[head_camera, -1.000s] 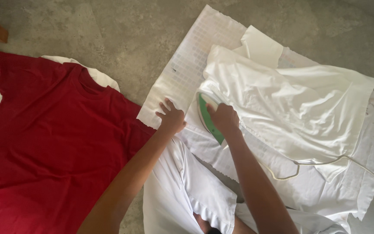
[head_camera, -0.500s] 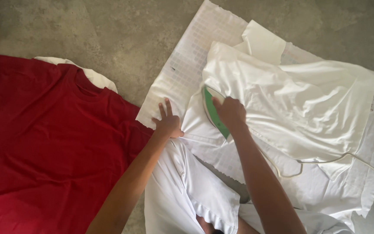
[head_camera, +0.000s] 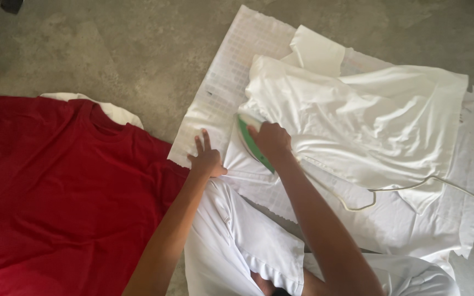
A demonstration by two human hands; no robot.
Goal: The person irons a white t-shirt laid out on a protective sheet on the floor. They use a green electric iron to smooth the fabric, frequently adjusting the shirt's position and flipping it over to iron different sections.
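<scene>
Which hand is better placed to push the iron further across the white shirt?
Right. The right hand already grips the green iron on the white shirt; the left hand lies flat, pinning the fabric edge beside it.

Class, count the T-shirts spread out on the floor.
2: a red T-shirt at left, and a white T-shirt under the iron at right. Others may lie hidden beneath.

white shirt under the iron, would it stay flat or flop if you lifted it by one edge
The white shirt would probably flop: it lies in soft folds. It likely slides easily, since the left hand pins its edge while the right hand holds the green iron.
</scene>
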